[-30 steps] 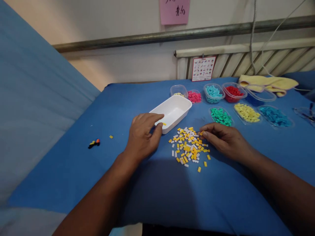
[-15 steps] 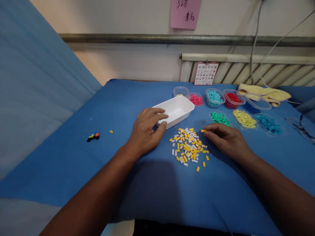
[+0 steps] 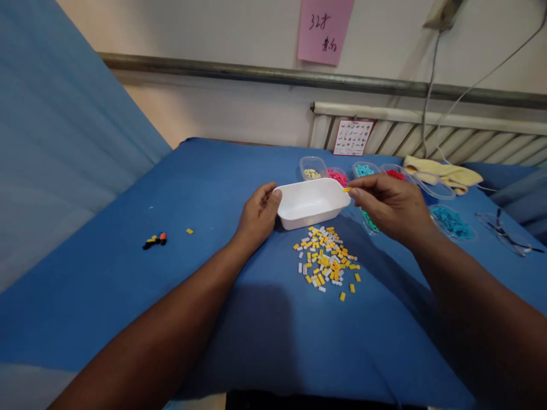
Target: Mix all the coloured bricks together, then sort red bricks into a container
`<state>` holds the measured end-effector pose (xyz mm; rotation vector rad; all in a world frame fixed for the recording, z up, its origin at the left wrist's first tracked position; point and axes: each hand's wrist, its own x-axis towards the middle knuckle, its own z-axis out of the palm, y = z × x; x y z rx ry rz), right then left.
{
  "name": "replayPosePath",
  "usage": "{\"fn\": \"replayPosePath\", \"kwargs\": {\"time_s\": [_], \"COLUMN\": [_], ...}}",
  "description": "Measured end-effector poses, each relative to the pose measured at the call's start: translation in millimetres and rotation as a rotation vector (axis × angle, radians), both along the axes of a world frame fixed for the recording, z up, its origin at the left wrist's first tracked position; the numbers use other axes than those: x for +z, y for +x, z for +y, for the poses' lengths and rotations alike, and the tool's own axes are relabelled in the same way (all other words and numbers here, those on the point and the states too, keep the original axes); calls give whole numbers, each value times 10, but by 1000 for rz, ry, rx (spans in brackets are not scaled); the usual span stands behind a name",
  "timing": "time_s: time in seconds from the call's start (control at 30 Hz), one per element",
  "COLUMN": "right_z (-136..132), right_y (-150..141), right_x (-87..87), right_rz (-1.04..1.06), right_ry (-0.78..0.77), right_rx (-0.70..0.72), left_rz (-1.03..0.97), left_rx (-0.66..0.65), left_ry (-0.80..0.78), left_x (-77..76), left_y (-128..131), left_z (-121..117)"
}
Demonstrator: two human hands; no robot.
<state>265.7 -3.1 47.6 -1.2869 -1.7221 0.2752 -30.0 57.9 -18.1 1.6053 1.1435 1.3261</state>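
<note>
My left hand [image 3: 258, 213] grips the left end of a white plastic tray [image 3: 310, 219], thumb over the rim and fingers behind. The tray's visible inside is bare white. At the tray's right end my right hand [image 3: 391, 205] pinches a small yellow building brick [image 3: 346, 189] between thumb and fingertips, close to the rim. Whether that hand also touches the tray I cannot tell. Just in front of the tray, a loose pile of yellow and white bricks [image 3: 327, 259] is spread on the blue cloth [image 3: 239, 341].
Behind stand clear tubs of cream bricks [image 3: 313, 173], pink bricks [image 3: 338, 176], light-blue bricks [image 3: 364, 169] and red bricks [image 3: 395, 174]. Teal bricks [image 3: 452, 222], glasses [image 3: 508, 232] and a yellow cloth [image 3: 444, 172] lie right. Black, yellow and orange pieces [image 3: 154, 241] lie left.
My left hand has gone from hovering open over the tray's near-left edge to gripping its left end, and the tray has turned. My right hand has lifted the yellow brick from the pile's edge to the tray.
</note>
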Motion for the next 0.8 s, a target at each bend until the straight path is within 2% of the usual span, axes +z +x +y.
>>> {"fn": "replayPosePath", "kwargs": {"time_s": [0.13,0.23,0.33,0.5,0.7,0.8], "right_z": [121,142,143,131,87,50], "right_y": [-52,-53,-3,103,53,-23], "right_x": [-124,-229,-240,-170,-199,-216], "right_rz": [-171,-292,-359,-346,-233,-190], "right_ry": [148,186,166,60,-8,-13], "right_rx": [13,55,50,5,44,88], "left_rz": [-37,-24,-11,11,246,240], "left_rx": [6,-99,-177,-158,-97,-35], "left_ry": [-9,-42,-44,-52,149,127], "left_x": [7,-21,-53,-47,71,85], "left_y": [-16,-7,22,16,-44,-59], "left_z": [-50,-85,-109,-132,-189,-182]}}
